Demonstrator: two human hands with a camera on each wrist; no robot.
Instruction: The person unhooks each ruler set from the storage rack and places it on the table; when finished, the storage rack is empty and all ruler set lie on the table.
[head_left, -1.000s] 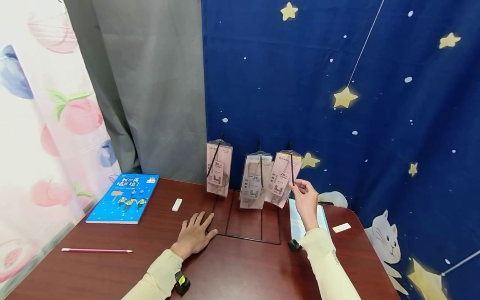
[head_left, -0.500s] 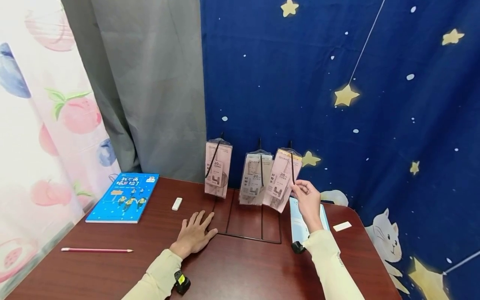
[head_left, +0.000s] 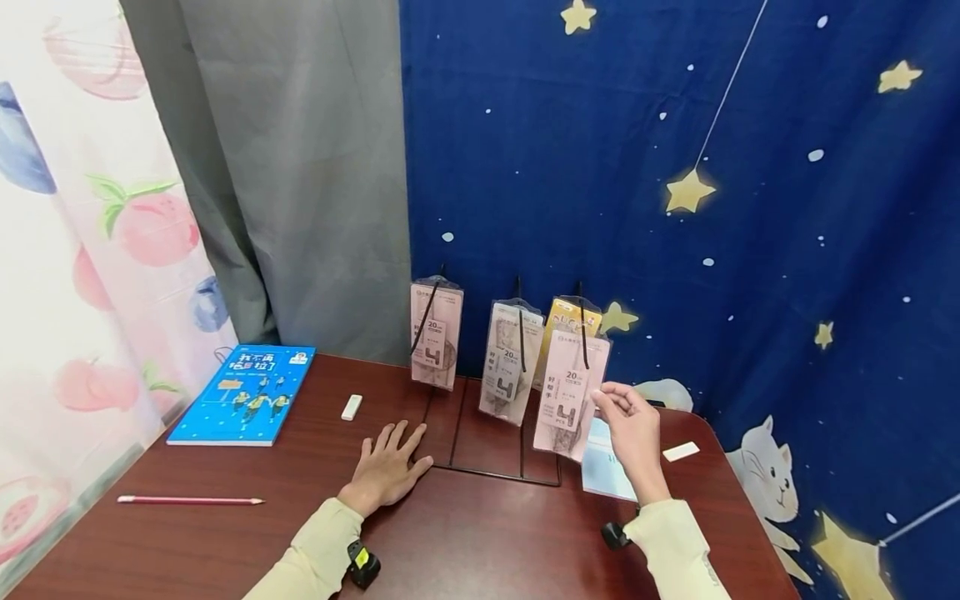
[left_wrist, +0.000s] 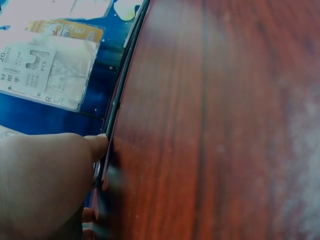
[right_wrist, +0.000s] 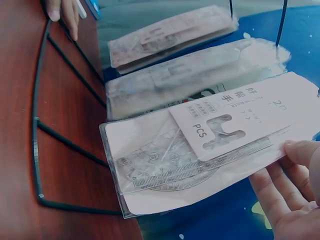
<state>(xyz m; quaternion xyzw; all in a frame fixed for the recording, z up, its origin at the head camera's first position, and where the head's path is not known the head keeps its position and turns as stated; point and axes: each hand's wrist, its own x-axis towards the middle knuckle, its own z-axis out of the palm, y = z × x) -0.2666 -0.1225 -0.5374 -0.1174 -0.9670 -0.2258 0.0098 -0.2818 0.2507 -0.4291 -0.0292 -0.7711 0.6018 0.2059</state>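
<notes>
My right hand (head_left: 632, 429) pinches the right edge of a pink ruler-set packet (head_left: 562, 417) between thumb and fingers. In the right wrist view, a clear ruler and protractor (right_wrist: 185, 175) show through its plastic. The tip of a black hook (head_left: 584, 346) shows in front of the packet's upper part; whether the packet still hangs on it I cannot tell. Behind it hangs a yellow packet (head_left: 573, 312). My left hand (head_left: 386, 468) lies flat with fingers spread on the table, beside the black wire rack's base (head_left: 495, 475); its fingertips are near the frame in the left wrist view.
Other packets hang on the rack: a pale grey one (head_left: 510, 367) in the middle and a pink one (head_left: 437, 333) at left. Around it lie a blue book (head_left: 240, 396), a pencil (head_left: 191, 501), white erasers (head_left: 351, 407), and a light blue booklet (head_left: 606, 467).
My right hand has drawn the front pink packet forward and down along its hook, uncovering the yellow packet behind. The middle packet has swung slightly. My left hand has stayed put.
</notes>
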